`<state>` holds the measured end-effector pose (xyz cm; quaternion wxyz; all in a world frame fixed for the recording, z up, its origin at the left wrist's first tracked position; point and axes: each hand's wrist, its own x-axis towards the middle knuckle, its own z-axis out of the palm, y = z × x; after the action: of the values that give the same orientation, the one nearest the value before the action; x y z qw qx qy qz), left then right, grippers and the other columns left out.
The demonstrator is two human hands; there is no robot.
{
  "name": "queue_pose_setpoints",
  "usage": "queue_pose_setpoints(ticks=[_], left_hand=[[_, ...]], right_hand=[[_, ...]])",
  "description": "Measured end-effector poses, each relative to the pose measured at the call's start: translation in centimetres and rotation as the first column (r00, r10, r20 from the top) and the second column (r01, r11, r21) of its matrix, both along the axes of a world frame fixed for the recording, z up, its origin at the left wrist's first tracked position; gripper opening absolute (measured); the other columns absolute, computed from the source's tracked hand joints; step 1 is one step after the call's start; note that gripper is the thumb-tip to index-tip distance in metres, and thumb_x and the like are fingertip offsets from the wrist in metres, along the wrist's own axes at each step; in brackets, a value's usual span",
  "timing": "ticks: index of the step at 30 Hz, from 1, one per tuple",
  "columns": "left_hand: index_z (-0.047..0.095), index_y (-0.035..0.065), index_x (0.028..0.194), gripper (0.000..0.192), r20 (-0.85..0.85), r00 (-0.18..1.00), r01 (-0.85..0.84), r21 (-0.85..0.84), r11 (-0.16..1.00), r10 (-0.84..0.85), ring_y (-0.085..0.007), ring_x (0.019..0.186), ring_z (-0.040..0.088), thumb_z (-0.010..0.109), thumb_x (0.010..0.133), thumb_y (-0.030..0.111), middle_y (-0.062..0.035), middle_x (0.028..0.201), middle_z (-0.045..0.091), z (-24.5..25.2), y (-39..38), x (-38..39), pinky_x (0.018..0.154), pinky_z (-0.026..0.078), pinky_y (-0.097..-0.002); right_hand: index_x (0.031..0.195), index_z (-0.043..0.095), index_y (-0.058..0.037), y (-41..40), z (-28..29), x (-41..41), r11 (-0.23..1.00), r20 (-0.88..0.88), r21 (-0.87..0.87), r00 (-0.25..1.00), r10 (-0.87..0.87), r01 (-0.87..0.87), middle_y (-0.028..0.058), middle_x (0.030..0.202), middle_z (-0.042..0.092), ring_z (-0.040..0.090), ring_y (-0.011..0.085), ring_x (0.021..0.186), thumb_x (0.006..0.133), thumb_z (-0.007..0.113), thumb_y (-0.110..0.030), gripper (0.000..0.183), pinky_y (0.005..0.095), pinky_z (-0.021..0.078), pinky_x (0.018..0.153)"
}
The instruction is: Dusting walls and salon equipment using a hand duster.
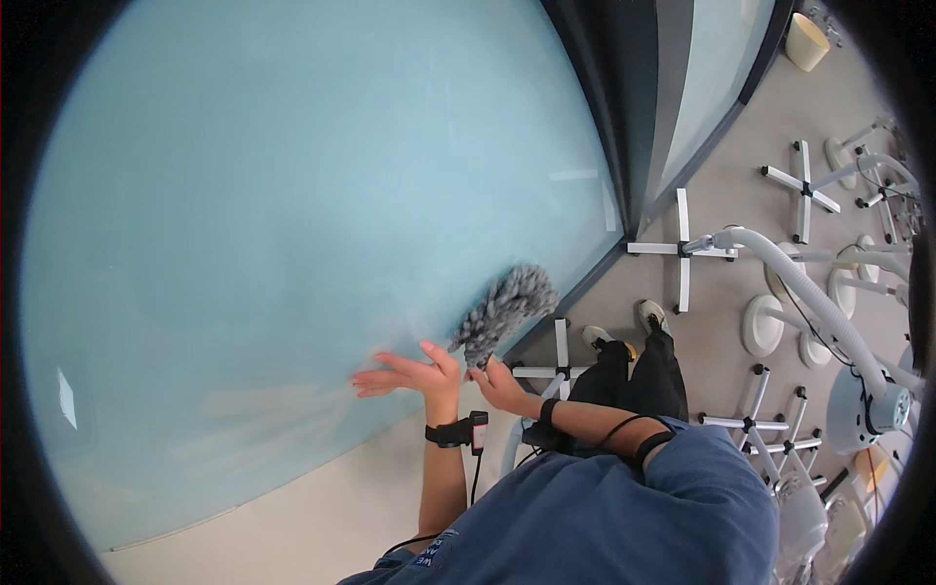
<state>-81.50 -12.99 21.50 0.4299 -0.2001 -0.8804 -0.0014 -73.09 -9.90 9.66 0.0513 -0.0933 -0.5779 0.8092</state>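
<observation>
My right hand [503,386] is closed around the lower end of a grey fluffy duster [504,311]. The duster's head lies over the lower right part of a large pale-blue glass panel [307,197]; whether it presses on the glass cannot be told. Left of the duster, my left hand [411,374] is spread in front of the panel with nothing in it. Its fingertips are close to the glass, and contact is unclear. A black strap with a small device [468,433] sits on my left wrist.
A dark frame post [621,95] borders the panel. Several white stands with cross-shaped castor bases [684,248] crowd the grey floor near my feet [651,314]. A flexible white hose [812,292] arches at the right. A cream bin [806,42] stands farther off.
</observation>
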Motion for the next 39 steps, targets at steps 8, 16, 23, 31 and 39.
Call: queue_pose_setpoints(ticks=[8, 16, 23, 31, 39], left_hand=[[0.004, 0.0024, 0.134, 0.070, -0.090, 0.996, 0.003, -0.040, 0.999, -0.006, -0.0436, 0.123, -0.019, 0.039, 0.081, 0.031, -0.0304, 0.133, -0.016, 0.4, 0.1, -0.2, 0.088, -0.015, -0.0611], [0.006, 0.0038, 0.135, 0.072, -0.103, 0.995, 0.014, -0.064, 0.998, -0.021, -0.0454, 0.123, -0.017, 0.041, 0.078, 0.032, -0.0318, 0.133, -0.014, -0.3, 0.1, 0.3, 0.089, -0.013, -0.0613], [0.043, 0.0211, 0.122, 0.056, 0.198, 0.935, 0.341, -0.273, 0.899, -0.295, -0.0389, 0.123, 0.018, 0.052, 0.067, 0.024, -0.0202, 0.136, 0.012, -10.6, -4.0, 2.4, 0.094, -0.002, -0.0627], [0.057, 0.0123, 0.102, 0.030, 0.804, 0.483, 0.428, 0.129, 0.894, -0.348, -0.0266, 0.096, 0.051, 0.046, 0.073, 0.012, -0.0148, 0.109, 0.049, -15.3, -3.2, 4.7, 0.085, 0.035, -0.0431], [0.057, 0.0042, 0.083, 0.031, 0.890, -0.253, -0.819, 0.012, 0.574, -0.379, -0.0160, 0.061, 0.048, 0.037, 0.083, 0.028, -0.0045, 0.070, 0.054, -22.8, -10.6, 5.4, 0.054, 0.037, -0.0359]], right_hand=[[0.101, 0.034, 0.0058, 5.4, -15.2, -4.3, 0.761, 0.575, -0.116, 0.668, -0.473, 0.639, 0.0096, 0.051, 0.047, 0.047, 0.0189, 0.044, 0.087, 0.037, -0.021, 0.030, 0.0328, 0.0399, 0.043], [0.058, 0.030, -0.0133, 10.0, -21.9, -4.8, 0.264, 0.725, -0.688, 0.652, 0.219, 0.676, -0.0001, 0.046, 0.031, 0.033, 0.0162, 0.042, 0.083, 0.033, -0.052, 0.047, 0.0279, 0.0204, 0.037], [0.066, 0.034, -0.0101, 5.8, -12.4, -2.8, 0.563, 0.629, -0.452, 0.695, -0.348, 0.692, 0.0041, 0.044, 0.034, 0.036, 0.0184, 0.037, 0.088, 0.032, -0.044, 0.040, 0.0327, 0.0330, 0.036], [0.065, 0.043, -0.0066, 10.7, -21.0, -4.1, 0.638, 0.841, -0.461, 0.533, 0.093, 0.616, 0.0072, 0.052, 0.047, 0.046, 0.0194, 0.045, 0.087, 0.032, -0.047, 0.047, 0.0314, 0.0359, 0.040], [0.075, 0.052, 0.0008, -0.1, -23.0, 0.6, 0.733, -0.134, -0.239, 0.769, 0.625, -0.637, 0.0113, 0.069, 0.053, 0.051, 0.0213, 0.058, 0.088, 0.032, -0.025, 0.035, 0.0309, 0.0456, 0.055]])
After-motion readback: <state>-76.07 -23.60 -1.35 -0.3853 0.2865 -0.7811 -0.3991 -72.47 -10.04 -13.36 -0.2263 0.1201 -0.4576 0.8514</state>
